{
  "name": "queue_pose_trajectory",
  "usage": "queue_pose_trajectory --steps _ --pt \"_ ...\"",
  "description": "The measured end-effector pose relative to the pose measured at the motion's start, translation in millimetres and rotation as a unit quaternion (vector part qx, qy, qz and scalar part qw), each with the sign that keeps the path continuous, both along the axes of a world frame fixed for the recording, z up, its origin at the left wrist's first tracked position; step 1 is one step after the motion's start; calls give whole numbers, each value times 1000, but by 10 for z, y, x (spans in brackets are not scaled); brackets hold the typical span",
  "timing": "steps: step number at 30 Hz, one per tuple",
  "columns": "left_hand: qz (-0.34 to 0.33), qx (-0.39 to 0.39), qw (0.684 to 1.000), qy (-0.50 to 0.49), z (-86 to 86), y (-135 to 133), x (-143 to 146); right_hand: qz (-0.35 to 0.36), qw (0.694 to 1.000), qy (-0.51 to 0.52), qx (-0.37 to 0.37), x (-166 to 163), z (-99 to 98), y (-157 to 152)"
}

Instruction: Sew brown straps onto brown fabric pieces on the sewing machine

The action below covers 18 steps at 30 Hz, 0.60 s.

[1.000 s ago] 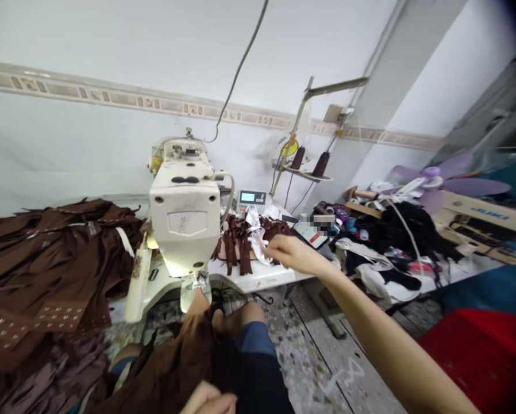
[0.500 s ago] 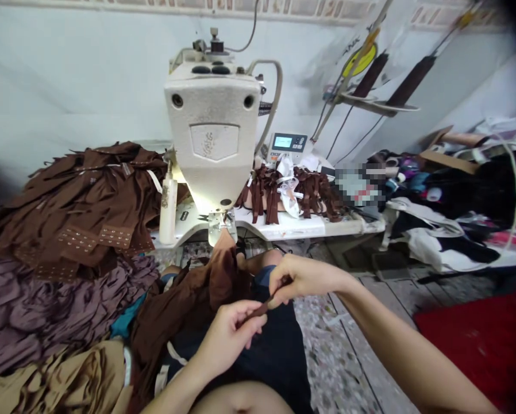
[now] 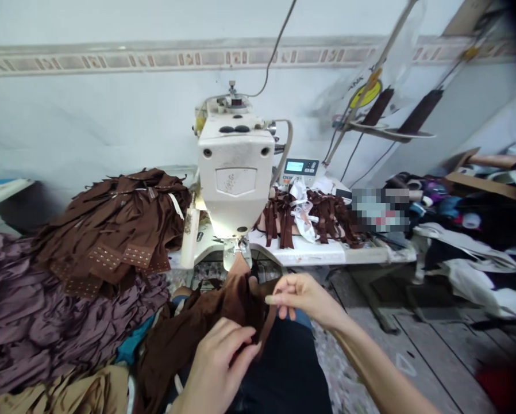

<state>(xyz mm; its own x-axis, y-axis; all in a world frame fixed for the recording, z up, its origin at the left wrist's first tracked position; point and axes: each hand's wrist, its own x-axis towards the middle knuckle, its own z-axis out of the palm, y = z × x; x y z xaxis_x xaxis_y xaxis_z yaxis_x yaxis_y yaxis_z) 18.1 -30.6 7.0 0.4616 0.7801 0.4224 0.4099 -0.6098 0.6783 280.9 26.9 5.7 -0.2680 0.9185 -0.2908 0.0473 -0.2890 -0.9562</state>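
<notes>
A narrow brown strap point(image 3: 268, 329) hangs between my hands above my lap. My right hand point(image 3: 307, 300) pinches its upper part between thumb and fingers. Lower and to the left, my left hand point(image 3: 223, 362) is closed at the strap's lower part, thumb against forefinger. Brown fabric point(image 3: 201, 316) lies over my lap, and its lighter tip reaches up to the needle area of a white sewing machine point(image 3: 236, 190). Just ahead of both hands is the machine's presser foot point(image 3: 239, 248).
To the left, brown garments with hook rows point(image 3: 120, 230) are piled above mauve fabric point(image 3: 25, 322) and tan fabric point(image 3: 89, 391). Brown straps point(image 3: 327, 221) lie on the machine table point(image 3: 301, 253) by a control panel point(image 3: 299, 167). Thread cones point(image 3: 422, 112) stand at upper right.
My hands have moved apart, the right one rising and the left one lowering, so more of the strap shows between them. The camera view has tilted upward.
</notes>
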Motion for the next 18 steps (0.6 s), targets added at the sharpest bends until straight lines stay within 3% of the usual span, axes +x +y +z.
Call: queue_pose_trajectory --steps 3,6,9,13,18 --pt "87 173 980 41 166 154 6 34 999 -11 2 -85 -88 -115" --pt "166 278 937 133 254 335 133 84 996 -7 -21 -250 -187 -241" --pt "221 303 908 188 229 480 290 108 993 -2 -43 -435 -286 -356" --pt "243 319 899 175 154 564 385 102 992 25 -63 -610 -335 -469" --pt "212 342 908 121 159 670 294 102 993 52 -42 -673 -79 -511"
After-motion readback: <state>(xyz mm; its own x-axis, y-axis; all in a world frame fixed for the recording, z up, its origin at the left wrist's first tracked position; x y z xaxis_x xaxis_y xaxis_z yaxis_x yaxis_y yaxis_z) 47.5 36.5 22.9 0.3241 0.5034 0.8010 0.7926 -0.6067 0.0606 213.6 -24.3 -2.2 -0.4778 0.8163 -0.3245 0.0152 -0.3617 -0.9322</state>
